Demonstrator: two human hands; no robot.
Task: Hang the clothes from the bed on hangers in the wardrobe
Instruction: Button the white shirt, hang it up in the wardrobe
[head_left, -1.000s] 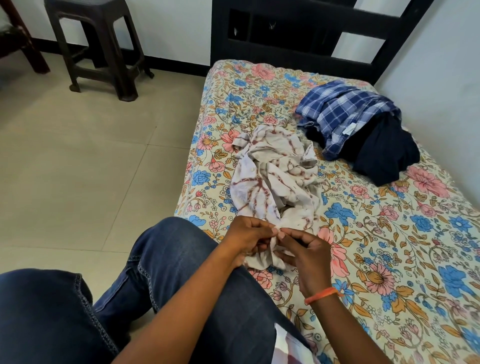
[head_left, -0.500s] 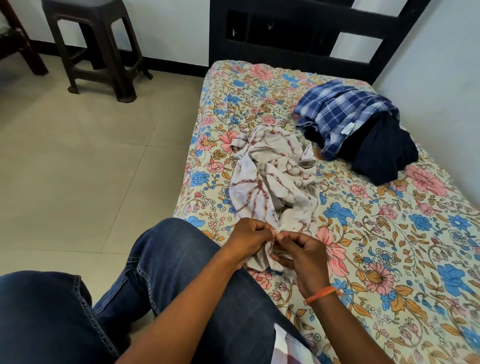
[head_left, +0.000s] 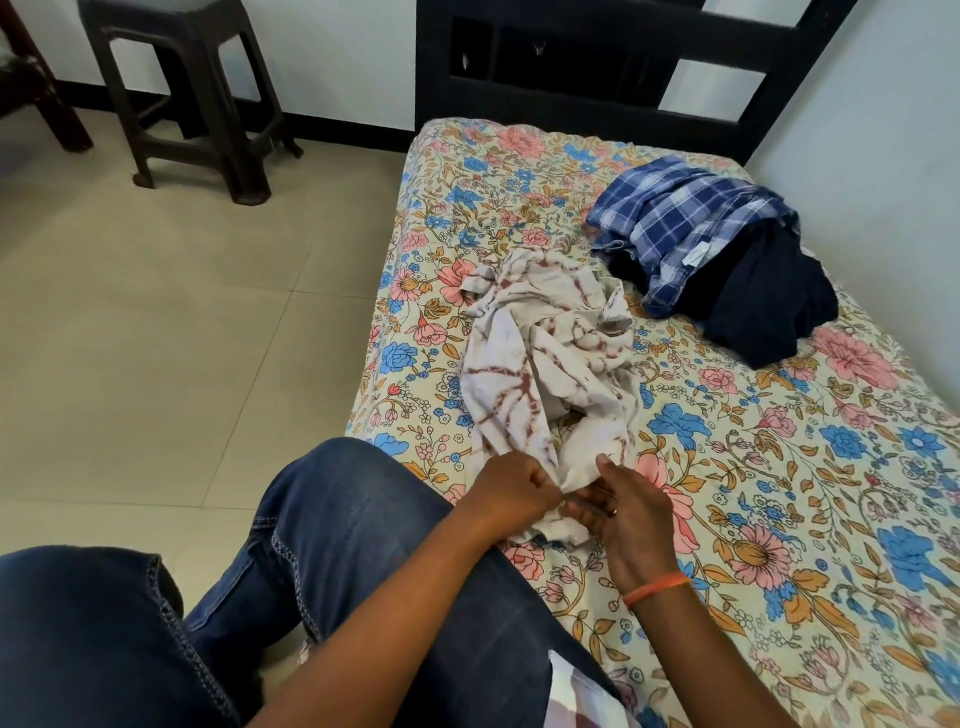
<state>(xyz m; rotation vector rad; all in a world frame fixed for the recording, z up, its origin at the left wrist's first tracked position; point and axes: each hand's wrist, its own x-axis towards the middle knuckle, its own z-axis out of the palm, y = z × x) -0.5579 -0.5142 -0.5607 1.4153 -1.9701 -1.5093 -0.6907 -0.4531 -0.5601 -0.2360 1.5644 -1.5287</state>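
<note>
A crumpled white shirt with reddish-brown tie-dye streaks lies near the left edge of the floral bed. My left hand pinches its near hem with curled fingers. My right hand grips the same hem from the right, fingers under the cloth and thumb raised above it. A blue plaid shirt lies at the far right of the bed, partly over a dark navy garment. No hanger or wardrobe is in view.
I sit on the bed's edge with my jeans-clad knees over the tiled floor. A dark plastic stool stands at the far left by the wall. The black headboard closes the bed's far end; a white wall runs along the right.
My right hand has opened its pinch and slid under the hem, thumb now lifted. The hem is spread a little wider between both hands. The other clothes have not moved.
</note>
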